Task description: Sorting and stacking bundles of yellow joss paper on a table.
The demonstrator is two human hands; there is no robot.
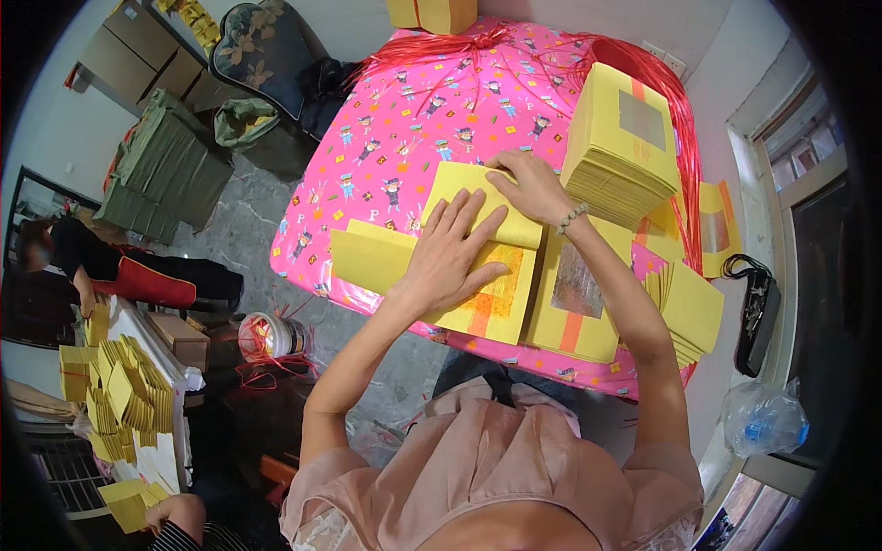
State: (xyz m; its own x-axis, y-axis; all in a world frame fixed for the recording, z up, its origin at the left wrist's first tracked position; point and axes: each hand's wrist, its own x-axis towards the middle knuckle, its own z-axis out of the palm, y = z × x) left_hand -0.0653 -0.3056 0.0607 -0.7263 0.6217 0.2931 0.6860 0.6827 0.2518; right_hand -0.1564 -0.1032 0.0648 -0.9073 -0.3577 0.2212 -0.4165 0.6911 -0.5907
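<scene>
My left hand (452,255) lies flat with its fingers spread on a sheet of yellow paper (457,181) folded over toward me. Below the fold shows a yellow face with an orange stripe and a gold-orange patch (501,292). At the fold's far right edge, my right hand (533,186) has its fingers bent and pressed on the paper; a beaded bracelet is on that wrist. Another yellow paper flap (372,260) sticks out on the left. Under my right forearm is a stack of yellow paper (597,342) with a silver patch and orange stripe.
A tall yellow paper stack (616,151) stands at the right of the pink patterned table (335,197). Fanned yellow sheets (696,312) lie nearby. Red strings (478,44) hang across the far side. At left, people handle yellow bundles (129,390) near a bucket (276,337).
</scene>
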